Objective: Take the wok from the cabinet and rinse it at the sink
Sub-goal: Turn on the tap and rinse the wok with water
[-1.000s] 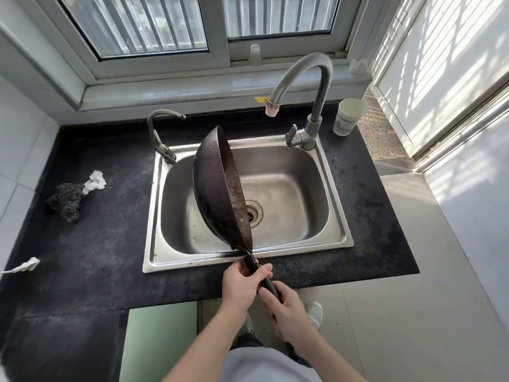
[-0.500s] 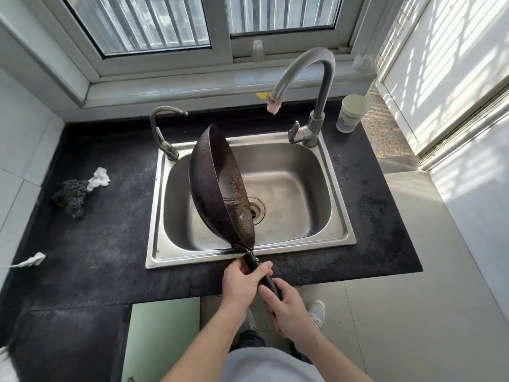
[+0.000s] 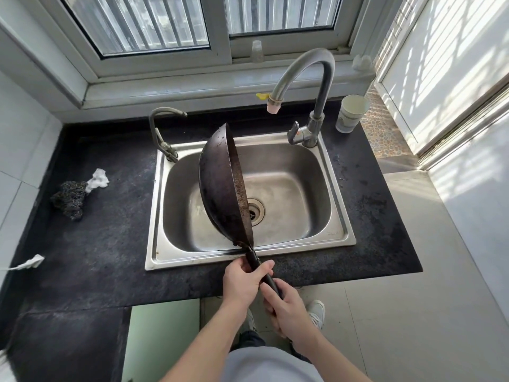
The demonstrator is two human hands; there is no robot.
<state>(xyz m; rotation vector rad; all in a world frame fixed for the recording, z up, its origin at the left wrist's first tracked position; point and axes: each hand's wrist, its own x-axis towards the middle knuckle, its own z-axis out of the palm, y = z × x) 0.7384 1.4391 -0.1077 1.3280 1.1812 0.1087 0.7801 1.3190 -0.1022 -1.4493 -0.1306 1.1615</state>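
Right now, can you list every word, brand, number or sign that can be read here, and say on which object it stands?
No text can be read here.
Paper cup: it has a printed band, too small and blurred to read.
Sink: a faint stamped mark on the front right rim, not legible.
Wok, large faucet: no markings visible.

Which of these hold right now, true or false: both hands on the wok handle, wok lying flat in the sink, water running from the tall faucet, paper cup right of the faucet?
1. Both the left hand and right hand grip the wok handle. True.
2. The wok lies flat in the sink. False: it is tipped on edge over the basin.
3. Water runs from the tall faucet. False: no stream is visible.
4. A paper cup stands right of the faucet. True.
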